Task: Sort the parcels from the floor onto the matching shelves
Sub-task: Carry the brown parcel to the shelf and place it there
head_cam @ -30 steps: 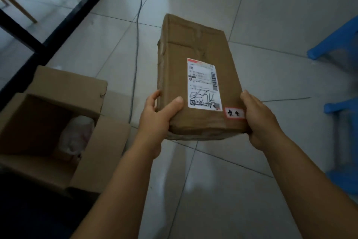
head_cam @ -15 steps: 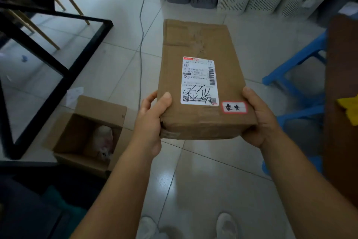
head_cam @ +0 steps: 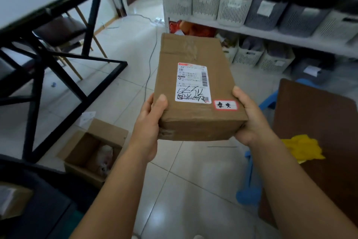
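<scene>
parcel (head_cam: 195,87): you see a white shipping label (head_cam: 192,83) with barcode, small print too blurred to read, black scrawl across it | red-bordered sticker (head_cam: 225,105): two handwritten characters, seemingly "泰安" | shelf baskets' (head_cam: 234,9) tags: unreadable

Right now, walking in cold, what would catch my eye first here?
First, the brown parcel at the centre, held at its near end by the left hand and right hand, white shipping label facing up. Behind it, a shelf rack lined with slotted baskets. On the floor at lower left sits an open cardboard box.
</scene>
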Demonstrator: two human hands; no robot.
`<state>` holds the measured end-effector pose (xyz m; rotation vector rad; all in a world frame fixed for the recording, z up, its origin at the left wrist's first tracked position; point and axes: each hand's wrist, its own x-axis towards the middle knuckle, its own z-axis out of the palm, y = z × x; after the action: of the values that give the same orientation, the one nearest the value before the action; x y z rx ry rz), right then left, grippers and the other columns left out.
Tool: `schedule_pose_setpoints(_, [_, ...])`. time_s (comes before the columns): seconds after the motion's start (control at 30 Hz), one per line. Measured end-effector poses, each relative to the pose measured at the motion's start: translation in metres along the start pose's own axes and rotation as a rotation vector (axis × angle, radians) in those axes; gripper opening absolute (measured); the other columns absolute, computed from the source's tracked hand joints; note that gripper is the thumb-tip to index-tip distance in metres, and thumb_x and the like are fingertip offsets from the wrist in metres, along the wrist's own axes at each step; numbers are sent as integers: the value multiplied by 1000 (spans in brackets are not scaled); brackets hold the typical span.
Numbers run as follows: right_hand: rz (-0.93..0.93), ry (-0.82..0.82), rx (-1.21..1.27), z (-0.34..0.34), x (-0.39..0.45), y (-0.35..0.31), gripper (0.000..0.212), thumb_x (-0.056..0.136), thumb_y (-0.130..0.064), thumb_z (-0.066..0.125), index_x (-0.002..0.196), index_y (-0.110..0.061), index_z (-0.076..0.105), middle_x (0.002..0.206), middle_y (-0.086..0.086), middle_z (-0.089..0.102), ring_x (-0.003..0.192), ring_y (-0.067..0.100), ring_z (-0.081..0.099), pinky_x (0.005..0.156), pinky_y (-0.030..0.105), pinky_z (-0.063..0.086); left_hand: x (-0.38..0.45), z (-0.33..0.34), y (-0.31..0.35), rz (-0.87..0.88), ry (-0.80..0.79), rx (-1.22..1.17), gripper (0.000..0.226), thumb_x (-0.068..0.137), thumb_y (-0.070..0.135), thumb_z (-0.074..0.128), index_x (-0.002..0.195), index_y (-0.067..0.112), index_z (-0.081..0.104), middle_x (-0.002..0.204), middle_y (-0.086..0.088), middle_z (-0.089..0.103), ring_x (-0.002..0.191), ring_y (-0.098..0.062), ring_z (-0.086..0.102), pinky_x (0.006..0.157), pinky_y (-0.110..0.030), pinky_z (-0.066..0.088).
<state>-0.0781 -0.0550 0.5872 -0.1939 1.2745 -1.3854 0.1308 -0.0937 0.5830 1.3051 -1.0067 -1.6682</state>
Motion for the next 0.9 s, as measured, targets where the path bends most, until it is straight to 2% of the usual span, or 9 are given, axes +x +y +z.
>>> schedule_pose_setpoints(0.07, [1,-20,-6,5,-15,-11,42,85,-44,64,116,-16,69,107,10,76,94,26,72,84,41,56,-22,4,14,10,14,28,99,62,63,70,151,27,44,132,1,68,110,-15,68,88,-35,53])
schedule_pose_setpoints(0.23, [27,-64,13,18,-49,-18,40,84,-45,65,113,-18,70,103,11,77,83,26,74,81,42,56,-68,1,42,16,99,89,63,92,44,62,151,30,42,130,-2,67,107,-18,68,78,-33,53])
schedule_pose_setpoints(0.4, [95,-121,-19,43,-95,-10,36,86,-47,61,107,-19,69,89,10,78,71,25,72,71,41,53,-113,-24,66,-4,189,72,66,90,51,61,150,30,42,132,-3,64,111,-22,64,90,-39,54])
schedule_pose_setpoints(0.47, [128,-132,-48,54,-114,-5,35,85,-49,62,104,-21,69,88,10,78,74,26,70,68,42,51,-133,-36,72,-10,200,69,70,85,57,61,149,34,44,129,-2,65,111,-23,64,93,-43,53])
schedule_pose_setpoints(0.6, [159,-194,-115,77,-147,2,37,85,-52,60,104,-21,70,84,10,77,79,28,68,67,42,49,-174,-60,81,-7,268,-6,95,55,70,64,145,41,47,129,-1,66,113,-27,65,100,-53,51])
schedule_pose_setpoints(0.67, [162,-226,-147,89,-161,2,38,85,-53,59,106,-23,70,86,10,78,81,28,68,67,42,48,-193,-69,88,1,311,-29,90,61,67,65,146,40,47,128,-1,66,112,-27,65,97,-51,52])
schedule_pose_setpoints(0.77, [166,-286,-191,107,-176,4,42,84,-52,60,114,-24,70,93,8,78,82,27,69,69,42,49,-221,-80,96,24,373,-60,63,84,56,60,143,38,49,123,1,67,105,-23,65,81,-42,55])
schedule_pose_setpoints(0.83, [172,-334,-225,119,-187,6,45,83,-52,61,118,-26,68,100,7,76,85,28,68,75,45,49,-239,-88,96,60,427,-78,61,84,57,59,142,38,51,122,2,68,106,-23,66,88,-45,56])
schedule_pose_setpoints(0.9, [178,-391,-267,127,-197,8,43,84,-52,59,117,-26,68,94,6,77,84,28,66,76,47,46,-257,-91,96,90,480,-86,67,79,60,59,142,38,52,127,2,67,111,-23,64,99,-48,52])
